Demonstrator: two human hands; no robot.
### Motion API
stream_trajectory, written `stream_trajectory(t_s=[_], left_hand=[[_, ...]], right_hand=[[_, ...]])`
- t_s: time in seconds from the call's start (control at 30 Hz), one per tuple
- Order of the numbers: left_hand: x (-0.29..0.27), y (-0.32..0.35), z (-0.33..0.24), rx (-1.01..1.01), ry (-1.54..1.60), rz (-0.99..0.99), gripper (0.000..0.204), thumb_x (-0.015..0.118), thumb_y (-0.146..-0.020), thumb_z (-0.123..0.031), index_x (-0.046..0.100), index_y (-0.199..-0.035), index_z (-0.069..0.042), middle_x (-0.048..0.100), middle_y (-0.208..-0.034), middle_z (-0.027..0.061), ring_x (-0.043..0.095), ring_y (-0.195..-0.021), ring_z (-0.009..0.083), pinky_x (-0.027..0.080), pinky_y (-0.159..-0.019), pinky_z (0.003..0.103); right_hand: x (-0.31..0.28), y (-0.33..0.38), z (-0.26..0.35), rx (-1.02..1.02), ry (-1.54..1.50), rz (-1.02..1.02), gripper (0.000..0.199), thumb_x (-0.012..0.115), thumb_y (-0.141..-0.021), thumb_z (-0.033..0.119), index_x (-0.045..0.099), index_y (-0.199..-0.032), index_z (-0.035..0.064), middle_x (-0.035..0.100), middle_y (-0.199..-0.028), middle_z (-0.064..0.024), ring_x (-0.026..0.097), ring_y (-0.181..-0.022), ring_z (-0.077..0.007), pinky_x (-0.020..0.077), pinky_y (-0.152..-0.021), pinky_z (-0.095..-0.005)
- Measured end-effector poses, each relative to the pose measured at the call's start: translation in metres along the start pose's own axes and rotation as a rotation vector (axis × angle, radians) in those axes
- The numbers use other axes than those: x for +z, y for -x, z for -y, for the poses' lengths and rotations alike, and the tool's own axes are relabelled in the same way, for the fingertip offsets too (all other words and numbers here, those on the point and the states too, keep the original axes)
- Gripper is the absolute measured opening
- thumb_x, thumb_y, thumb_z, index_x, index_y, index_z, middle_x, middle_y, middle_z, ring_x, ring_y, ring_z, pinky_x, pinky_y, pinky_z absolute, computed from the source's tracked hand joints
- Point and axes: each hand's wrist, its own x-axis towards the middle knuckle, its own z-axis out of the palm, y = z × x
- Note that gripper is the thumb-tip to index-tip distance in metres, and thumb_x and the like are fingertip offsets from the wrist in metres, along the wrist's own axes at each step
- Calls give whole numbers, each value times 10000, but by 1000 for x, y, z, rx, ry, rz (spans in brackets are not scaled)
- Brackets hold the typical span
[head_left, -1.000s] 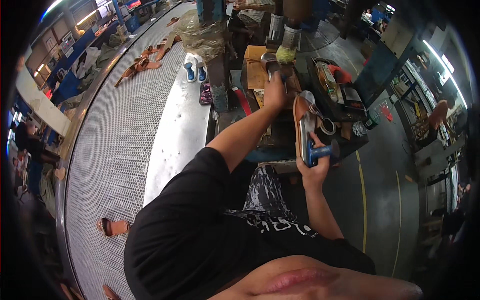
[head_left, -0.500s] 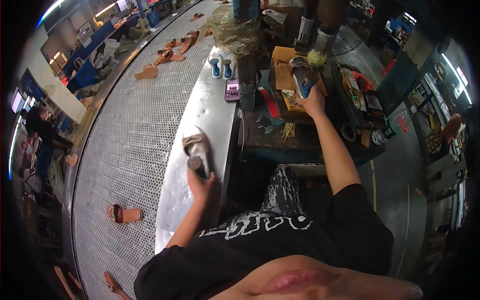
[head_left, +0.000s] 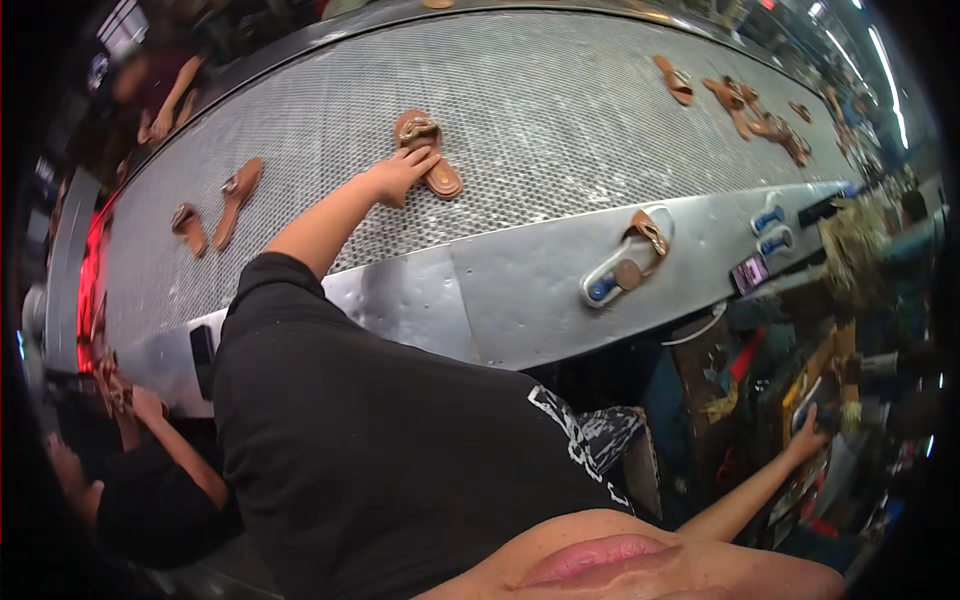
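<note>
My left hand (head_left: pixel 400 178) reaches over the mesh conveyor (head_left: pixel 310 130). Its stretched fingers lie across the edge of a brown sandal (head_left: pixel 440 180) with an ornamented strap, the thumb standing apart. On the metal ledge (head_left: pixel 520 300) rests a white-and-blue shoe last (head_left: pixel 601 287) with a brown strap (head_left: pixel 650 232) around it and a round brownish disc on top. Off to the right, my right hand (head_left: pixel 808 442) is at the machine, its fingers closed around a blue-and-white shoe last, mostly hidden by the hand and the picture's rim.
Several more brown sandals (head_left: pixel 238 195) lie along the conveyor. Two small blue-and-white lasts (head_left: pixel 770 228) and a phone (head_left: pixel 749 272) sit on the ledge's right part. A dark object (head_left: pixel 203 360) lies at its left end, near a co-worker's arm (head_left: pixel 185 450).
The view has swung left. My left hand has let go of the last with the strap, leaving it on the ledge, and now touches a sandal on the conveyor. My right hand stays at the machine.
</note>
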Motion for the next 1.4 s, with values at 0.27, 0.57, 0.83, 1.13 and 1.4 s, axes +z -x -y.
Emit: stream_trajectory(t_s=[0.27,0.57,0.83,1.13,1.4], left_hand=[[4,-20,10,161,-228,-58,721,617,-778,30,458,-1427,-240,459,-1410,52,466,-1269,282,463,-971,409],[-78,-133,-39,337,251,130,485,745,-695,-122,636,-1167,-96,701,-860,93,677,-834,240,531,-766,374],[-163,-77,-166,243,1285,-175,661,749,-793,-128,458,-1370,14,676,-1080,145,665,-907,205,534,-836,315],[-93,-103,-363,-15,2108,1165,211,644,-873,-137,619,-1071,-71,668,-962,83,665,-821,188,535,-717,313],[-114,-99,-454,-69,2146,573,534,481,-980,-516,566,-1184,-31,630,-1088,127,628,-982,282,507,-903,425]], right_hand=[[18,-9,15,24,209,311,525,787,-795,327,636,-1117,-59,683,-1100,-177,657,-966,-288,480,-906,-383],[93,37,46,35,479,45,801,780,-745,451,470,-1279,-60,601,-1171,-310,590,-1107,-421,465,-931,-476],[80,106,165,252,-102,-48,707,771,-666,108,509,-1320,47,592,-1252,-175,574,-1167,-344,439,-998,-397],[90,198,310,35,-851,270,548,733,-699,13,458,-1172,48,533,-1346,-186,419,-1373,-348,327,-1107,-425],[26,205,282,6,-837,498,497,732,-720,23,436,-1118,47,519,-1377,-182,367,-1412,-354,337,-1106,-418]])
